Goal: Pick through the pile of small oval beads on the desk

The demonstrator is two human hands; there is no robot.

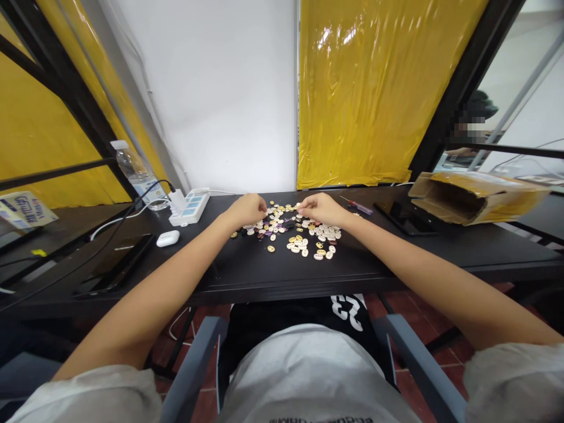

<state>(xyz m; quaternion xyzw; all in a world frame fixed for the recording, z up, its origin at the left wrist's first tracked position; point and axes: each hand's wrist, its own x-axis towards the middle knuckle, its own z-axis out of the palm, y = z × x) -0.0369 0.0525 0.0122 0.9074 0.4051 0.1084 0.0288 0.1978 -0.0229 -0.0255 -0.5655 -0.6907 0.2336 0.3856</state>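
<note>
A spread of small oval pieces (325, 232), mostly cream with some yellow, purple, black and brown, lies on the black table (247, 267). Many carry dark marks too small to read. My left hand (249, 209) is at the spread's left side, its fingers curled down towards the pieces. Across from it, my right hand (322, 208) has thumb and fingertips drawn together near the far edge of the spread. Whatever either set of fingertips holds is too small to make out. One yellow piece (271, 249) lies apart, nearer to me.
To the left are a white power strip (192, 207), a plastic bottle (140, 176), a white earphone case (168, 238) and a dark phone (115, 263). On the right lie a screwdriver (362, 208), a black tablet-like device (406, 218) and an open cardboard box (473, 198). A wall stands behind.
</note>
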